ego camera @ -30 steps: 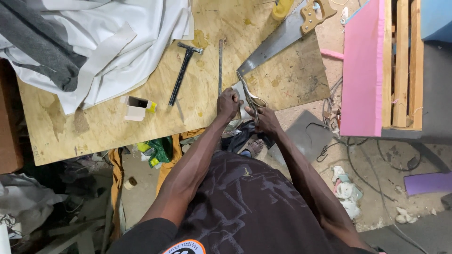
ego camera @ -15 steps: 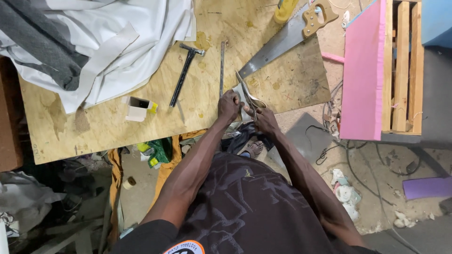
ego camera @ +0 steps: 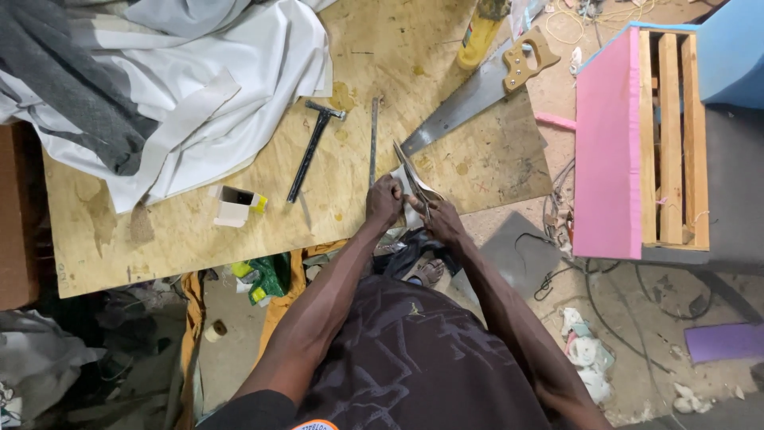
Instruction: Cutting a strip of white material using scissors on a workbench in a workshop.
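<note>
My left hand [ego camera: 385, 199] is closed tight around a small pale scrap of cloth or paper [ego camera: 411, 187], pinching it taut at the near edge of the plywood desk [ego camera: 239, 231] so it won't flop. My right hand [ego camera: 440, 219] is curled shut on the handles of long steel scissors [ego camera: 414, 177], blades pointing away from me over the scrap; holding both close to my body, right over the desk's edge, gives me control and room for my wrists. How far the blades are parted I can't tell, since my fingers and the scrap cover the pivot, and what the scrap is made of is hard to judge.

Just beyond my left hand lies a thin straight metal bar [ego camera: 373, 139], with a black-handled hammer [ego camera: 313, 149] beside it and a handsaw with a wooden grip [ego camera: 477, 91] angled off to the right, all within reach. A heap of white and grey fabric [ego camera: 159, 87] covers the far left of the desk, cut off by the frame. A small white cardboard box [ego camera: 235, 205] sits near the front edge. A pink-faced wooden crate [ego camera: 637, 143] stands on the floor to my right.
</note>
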